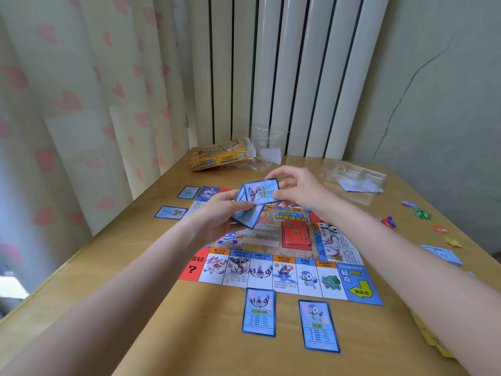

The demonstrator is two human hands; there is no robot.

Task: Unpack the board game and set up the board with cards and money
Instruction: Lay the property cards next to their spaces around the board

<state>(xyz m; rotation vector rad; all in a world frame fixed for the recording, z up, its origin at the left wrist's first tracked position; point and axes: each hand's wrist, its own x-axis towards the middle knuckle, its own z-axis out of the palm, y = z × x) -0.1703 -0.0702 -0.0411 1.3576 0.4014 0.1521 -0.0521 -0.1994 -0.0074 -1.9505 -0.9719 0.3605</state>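
- Two blue cards (259,312) flat on table (108,294), just near of board (282,256); long axes near–far, tops toward board.
- Left hand (221,215) curled round card stack (249,217); loose fan, slip risk.
- Right hand (296,189) pinching top card (261,191); long axis left–right, tilted; likely misplacement beside wrong square.

Head view, down over table (81,308)
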